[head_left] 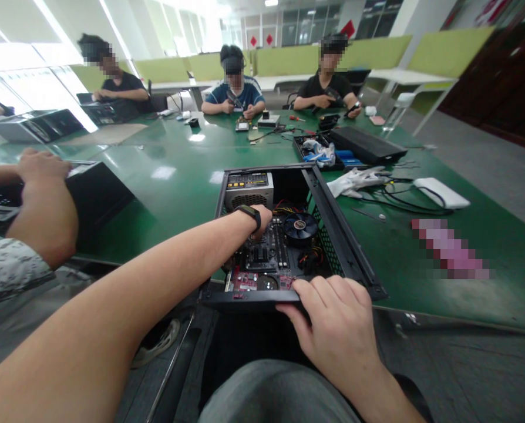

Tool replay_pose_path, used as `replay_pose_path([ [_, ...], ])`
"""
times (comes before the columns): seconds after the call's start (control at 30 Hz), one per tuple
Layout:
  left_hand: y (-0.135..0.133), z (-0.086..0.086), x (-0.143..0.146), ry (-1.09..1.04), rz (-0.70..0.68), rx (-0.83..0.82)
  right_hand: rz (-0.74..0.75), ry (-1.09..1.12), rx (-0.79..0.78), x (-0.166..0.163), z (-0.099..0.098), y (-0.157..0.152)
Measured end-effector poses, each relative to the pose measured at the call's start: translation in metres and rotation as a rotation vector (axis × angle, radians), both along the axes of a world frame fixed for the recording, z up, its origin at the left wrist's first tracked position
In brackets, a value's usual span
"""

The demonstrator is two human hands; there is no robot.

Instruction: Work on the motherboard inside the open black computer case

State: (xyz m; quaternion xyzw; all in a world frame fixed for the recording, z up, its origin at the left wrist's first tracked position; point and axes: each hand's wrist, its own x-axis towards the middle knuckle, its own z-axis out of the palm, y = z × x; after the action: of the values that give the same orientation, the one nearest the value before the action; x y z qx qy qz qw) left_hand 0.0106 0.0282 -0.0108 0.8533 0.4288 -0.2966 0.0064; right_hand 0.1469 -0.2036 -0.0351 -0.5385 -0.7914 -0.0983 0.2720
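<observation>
An open black computer case (342, 235) lies on its side at the near edge of the table. Reaching down into it, my left hand (263, 218) is over the motherboard (262, 254), beside the power supply (250, 187); its fingers are mostly hidden below the wristband (250, 215). My right hand (335, 317) grips the near rim of the case, thumb on the outside and fingers over the edge. A round black cooling fan (300, 227) and coloured cables sit inside. A red circuit board (245, 281) lies along the near wall.
Right of the case are white gloves (357, 181), black cables, a white box (442, 194) and a black toolbox (368, 144). At left, a co-worker's arm (44, 200) rests at another case (101, 197). Several people sit across the green table (174, 202).
</observation>
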Motion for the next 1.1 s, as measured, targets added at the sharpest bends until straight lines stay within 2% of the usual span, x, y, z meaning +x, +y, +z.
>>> replay_pose_path([
  [0.27,0.0,0.0,-0.001,-0.028,0.059,-0.006,0.006,-0.004,0.007,0.001,-0.001,0.002],
  [0.53,0.0,0.002,0.0,-0.03,0.057,-0.025,0.015,0.003,0.009,0.002,-0.001,0.001],
  [1.1,0.01,-0.009,-0.005,-0.083,0.093,-0.036,0.034,0.029,0.063,0.002,-0.004,0.005],
])
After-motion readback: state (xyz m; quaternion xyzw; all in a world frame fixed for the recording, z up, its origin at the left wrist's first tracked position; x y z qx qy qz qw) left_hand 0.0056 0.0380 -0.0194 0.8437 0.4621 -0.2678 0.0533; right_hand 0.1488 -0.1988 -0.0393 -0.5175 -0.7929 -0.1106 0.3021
